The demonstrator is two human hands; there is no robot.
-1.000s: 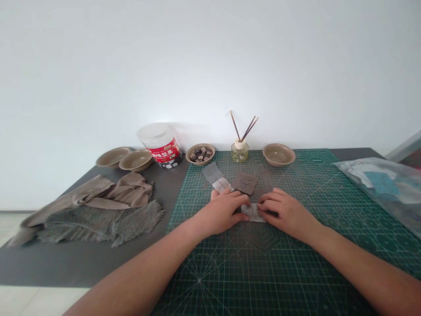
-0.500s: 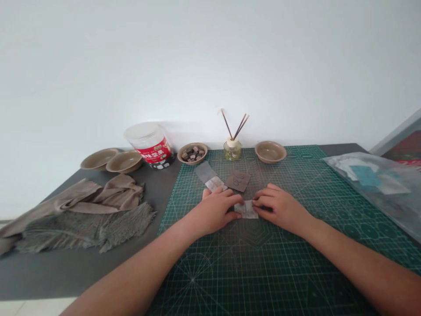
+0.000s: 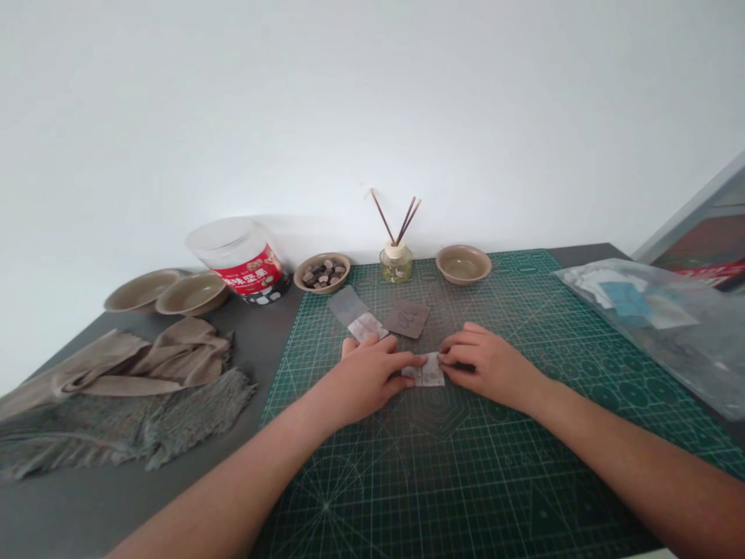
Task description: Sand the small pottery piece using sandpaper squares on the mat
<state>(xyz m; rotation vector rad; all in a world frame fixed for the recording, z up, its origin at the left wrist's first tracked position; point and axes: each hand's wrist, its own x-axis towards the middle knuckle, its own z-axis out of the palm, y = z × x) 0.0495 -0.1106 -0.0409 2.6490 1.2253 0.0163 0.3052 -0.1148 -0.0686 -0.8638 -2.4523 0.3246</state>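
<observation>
A small light-grey sheet (image 3: 431,371) with a line across its middle lies on the green cutting mat (image 3: 372,481). My left hand (image 3: 364,376) holds its left part, the index finger laid over the top and the thumb at the near side. At the right edge, my right hand (image 3: 489,365) has its fingertips closed on the sheet. Just behind the left fingers is another strip (image 3: 349,305), grey at one end and paler at the other, partly covered by that hand. Beyond the held sheet, a brown square piece (image 3: 409,318) bears a dark looped mark.
A bowl of small dark blocks (image 3: 323,273), a reed diffuser (image 3: 396,262) and another bowl (image 3: 464,265) line the wall. Leftward are a red-labelled jar (image 3: 238,260), two bowls (image 3: 143,291) and crumpled cloths (image 3: 133,388). A clear plastic bag (image 3: 669,334) lies right.
The view has shifted slightly, so most things sit further left. My left index finger now reaches further across the sheet; the right hand keeps its place at the right edge.
</observation>
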